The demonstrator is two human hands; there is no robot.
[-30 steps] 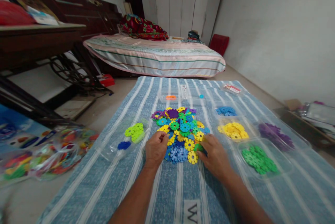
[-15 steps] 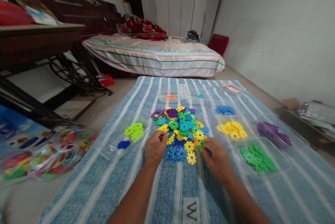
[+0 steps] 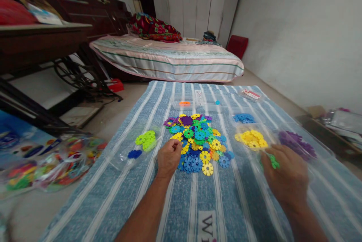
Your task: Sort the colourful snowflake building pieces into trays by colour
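Note:
A mixed pile of notched, flower-shaped plastic discs [image 3: 198, 134] lies on the striped cloth. At its left edge rests my left hand [image 3: 169, 157], fingers curled in and closed; whatever they may hold is hidden. My right hand [image 3: 287, 174] is off to the right, slightly blurred, pinching a green flower disc [image 3: 273, 161] above the clear tray of green discs, which it mostly covers. Behind that hand sit yellow discs [image 3: 251, 139] in a clear tray and purple discs [image 3: 296, 144] in another. Blue discs [image 3: 243, 118] fill a tray farther back.
On the left, a clear tray holds lime discs [image 3: 146, 140] and dark blue discs [image 3: 134, 154]. At the back, trays hold an orange piece [image 3: 184, 104] and a light blue piece [image 3: 217, 102]. A flat clear box [image 3: 251, 94] lies back right. Bagged colourful pieces [image 3: 59, 162] are beyond the left edge.
My right hand has moved from the pile's right edge over to the green tray, carrying a green flower disc. Blue discs it had covered now show. The left hand has stayed nearly still.

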